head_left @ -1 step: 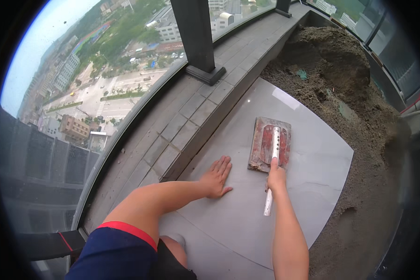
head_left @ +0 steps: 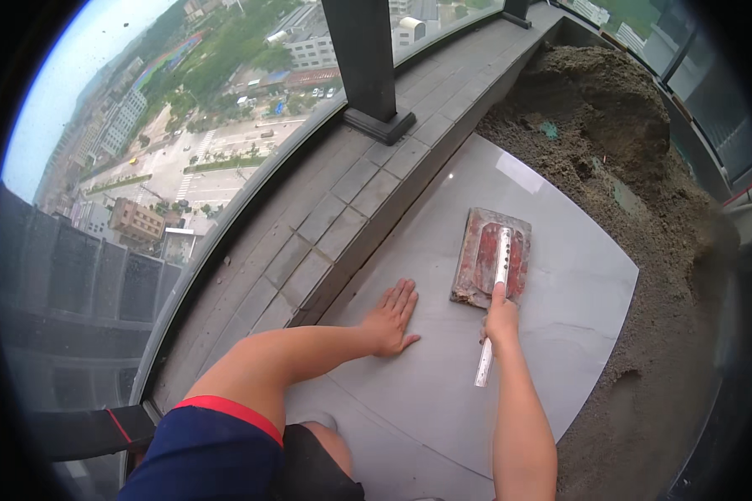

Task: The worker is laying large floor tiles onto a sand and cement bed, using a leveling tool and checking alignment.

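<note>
A large glossy grey tile (head_left: 560, 334) lies on the floor in front of me. My left hand (head_left: 390, 319) rests flat on it near its left edge, fingers spread and holding nothing. My right hand (head_left: 501, 317) is closed around the long white handle (head_left: 485, 367) of a rectangular trowel (head_left: 480, 259). The trowel's red-stained blade lies flat on the middle of the tile. The handle's lower end sticks out below my fist.
A bed of brown sandy mortar (head_left: 635, 150) surrounds the tile on the right and at the back. A ledge of grey bricks (head_left: 342, 209) runs along the left, with a dark post (head_left: 363, 58) and glass railing. Beyond it is a city far below.
</note>
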A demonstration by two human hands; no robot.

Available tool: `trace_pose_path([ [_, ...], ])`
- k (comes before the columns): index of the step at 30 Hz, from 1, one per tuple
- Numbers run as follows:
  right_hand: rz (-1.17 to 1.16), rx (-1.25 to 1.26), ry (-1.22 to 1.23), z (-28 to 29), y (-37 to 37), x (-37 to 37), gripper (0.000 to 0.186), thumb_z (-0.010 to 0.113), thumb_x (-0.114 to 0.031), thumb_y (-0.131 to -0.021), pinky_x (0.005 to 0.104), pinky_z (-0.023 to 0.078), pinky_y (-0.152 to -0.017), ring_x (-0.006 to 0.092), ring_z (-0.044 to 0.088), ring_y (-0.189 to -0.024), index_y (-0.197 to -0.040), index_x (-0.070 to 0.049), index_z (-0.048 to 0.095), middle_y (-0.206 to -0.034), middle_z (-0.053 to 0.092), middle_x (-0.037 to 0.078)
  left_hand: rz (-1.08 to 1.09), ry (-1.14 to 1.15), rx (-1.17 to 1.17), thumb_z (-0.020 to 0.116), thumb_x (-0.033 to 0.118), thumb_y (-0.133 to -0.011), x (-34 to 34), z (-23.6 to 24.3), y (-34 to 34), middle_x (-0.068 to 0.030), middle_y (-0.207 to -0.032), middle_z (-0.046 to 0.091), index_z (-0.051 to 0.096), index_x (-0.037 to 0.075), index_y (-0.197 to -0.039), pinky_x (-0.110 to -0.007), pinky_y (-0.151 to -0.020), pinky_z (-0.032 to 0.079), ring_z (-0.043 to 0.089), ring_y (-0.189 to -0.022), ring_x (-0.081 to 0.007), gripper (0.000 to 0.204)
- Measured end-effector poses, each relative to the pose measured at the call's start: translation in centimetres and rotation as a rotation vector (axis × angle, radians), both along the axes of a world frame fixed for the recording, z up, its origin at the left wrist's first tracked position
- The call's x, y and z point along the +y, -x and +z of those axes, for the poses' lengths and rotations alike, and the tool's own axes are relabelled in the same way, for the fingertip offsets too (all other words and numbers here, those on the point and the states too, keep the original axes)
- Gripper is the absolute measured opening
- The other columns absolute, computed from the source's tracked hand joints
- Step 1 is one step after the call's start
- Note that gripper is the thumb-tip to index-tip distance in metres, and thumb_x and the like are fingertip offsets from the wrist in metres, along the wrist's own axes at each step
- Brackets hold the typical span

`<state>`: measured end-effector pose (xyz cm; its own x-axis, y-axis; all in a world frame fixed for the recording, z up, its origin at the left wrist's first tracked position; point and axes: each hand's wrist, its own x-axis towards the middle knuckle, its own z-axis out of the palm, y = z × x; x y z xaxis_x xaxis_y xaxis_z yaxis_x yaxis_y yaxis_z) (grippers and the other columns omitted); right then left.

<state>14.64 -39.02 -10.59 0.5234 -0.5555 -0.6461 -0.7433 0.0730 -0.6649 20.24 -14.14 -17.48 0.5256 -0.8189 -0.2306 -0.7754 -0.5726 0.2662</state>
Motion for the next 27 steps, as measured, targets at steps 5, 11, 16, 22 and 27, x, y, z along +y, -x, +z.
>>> trace_pose_path([
  [5, -0.104, -0.025, -0.146, -0.3, 8.4, 5.2, 0.063, 0.037, -0.069, -0.1, 0.0327, 0.037, -0.038, 0.0138, 0.042, -0.043, -0.094, -0.007, 0.047, -0.064, 0.045, 0.003, 0.146, 0.119, 0.013, 0.043, 0.052, -0.1, 4.5, 0.1, 5.3, -0.0313, -0.163, 0.012, 0.022, -0.014, -0.152, -0.05, -0.125, 0.009, 0.007, -0.154, -0.0437, 0.086],
  [11, 0.023, 0.015, -0.079, 8.7, 11.0, 2.4, 0.058, 0.04, -0.064, -0.102, 0.0273, 0.036, -0.037, 0.0095, 0.041, -0.043, -0.095, -0.007, 0.049, -0.065, 0.045, 0.002, 0.179, 0.176, -0.02, 0.046, 0.048, -0.099, 7.5, -0.1, 7.1, -0.0317, -0.162, 0.016, 0.023, -0.014, -0.151, -0.051, -0.125, 0.011, 0.01, -0.153, -0.0439, 0.084],
  [16, 0.061, -0.319, 0.038, 15.8, 16.3, 0.8, 0.05, 0.037, -0.054, -0.107, 0.0213, 0.032, -0.038, 0.006, 0.042, -0.046, -0.088, -0.008, 0.045, -0.064, 0.043, 0.0, 0.26, 0.172, 0.005, 0.046, 0.048, -0.099, 8.1, -0.3, 8.1, -0.0311, -0.162, 0.017, 0.024, -0.013, -0.151, -0.051, -0.125, 0.012, 0.012, -0.153, -0.0432, 0.083],
  [22, 0.178, -0.068, 0.3, 0.1, 20.6, 5.7, 0.052, 0.038, -0.054, -0.107, 0.0243, 0.034, -0.04, 0.0078, 0.045, -0.049, -0.084, -0.008, 0.046, -0.065, 0.046, 0.001, 0.236, 0.2, 0.021, 0.048, 0.047, -0.098, 6.5, 0.2, 7.8, -0.0315, -0.162, 0.017, 0.024, -0.013, -0.151, -0.051, -0.125, 0.013, 0.013, -0.153, -0.0438, 0.084],
  [27, 0.221, 0.076, -0.111, 8.4, 12.0, 6.8, 0.053, 0.039, -0.056, -0.106, 0.0279, 0.035, -0.038, 0.0093, 0.042, -0.042, -0.08, -0.009, 0.044, -0.059, 0.043, 0.001, 0.275, 0.176, 0.023, 0.049, 0.048, -0.097, 8.7, -0.8, 7.8, -0.0314, -0.162, 0.018, 0.022, -0.013, -0.152, -0.051, -0.125, 0.013, 0.013, -0.153, -0.0438, 0.086],
])
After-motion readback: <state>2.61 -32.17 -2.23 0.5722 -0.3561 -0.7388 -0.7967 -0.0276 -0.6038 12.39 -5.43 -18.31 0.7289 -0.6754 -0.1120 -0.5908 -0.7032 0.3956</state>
